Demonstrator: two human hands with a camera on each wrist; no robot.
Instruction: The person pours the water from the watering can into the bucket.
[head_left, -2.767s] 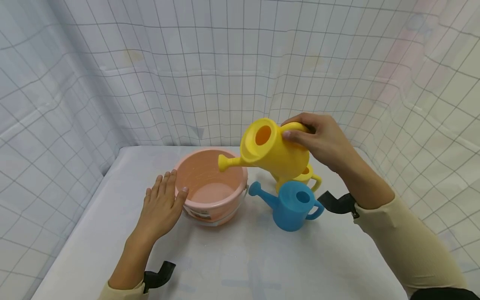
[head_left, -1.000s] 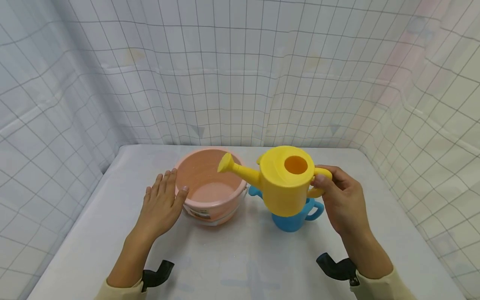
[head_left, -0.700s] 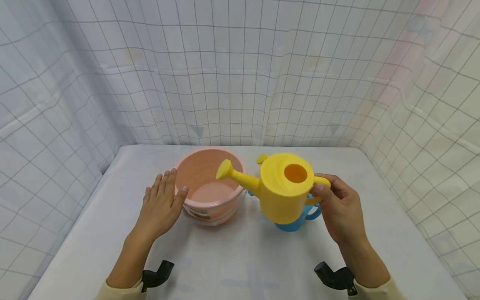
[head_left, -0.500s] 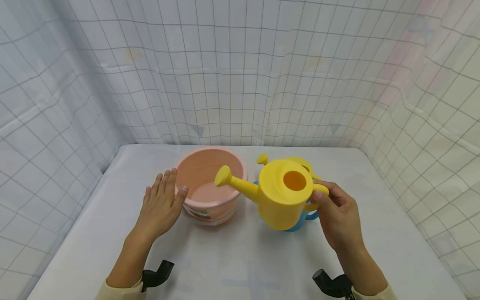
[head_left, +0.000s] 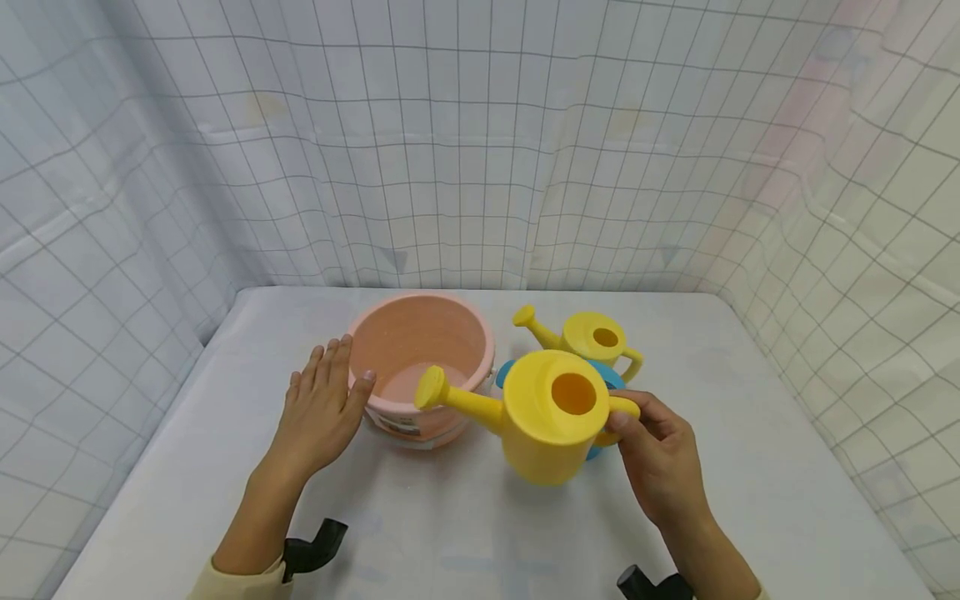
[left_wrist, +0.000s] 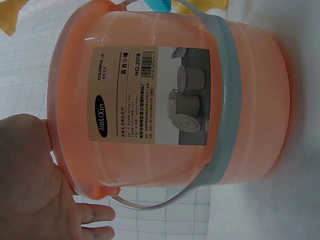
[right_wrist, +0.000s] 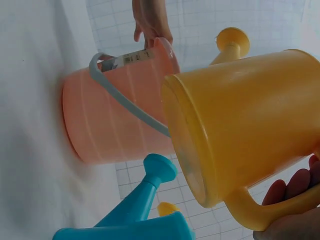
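My right hand grips the handle of a large yellow watering can, held up off the table with its spout pointing left. In the right wrist view, the watering can's base shows, and fingers wrap the handle. The spout's rose overlaps the near rim of a pink bucket in the head view. My left hand lies with straight fingers along the bucket's left rim. In the left wrist view the bucket stands upright, with a paper label and a grey carry handle.
Behind the held can, a blue watering can stands on the white table, mostly hidden in the head view. A smaller yellow watering can stands farther back. Checked curtains enclose the table's back and sides.
My right hand has brought the yellow watering can down and nearer, from above the back cans to in front of the blue one, levelling it. The left hand and bucket have stayed put.
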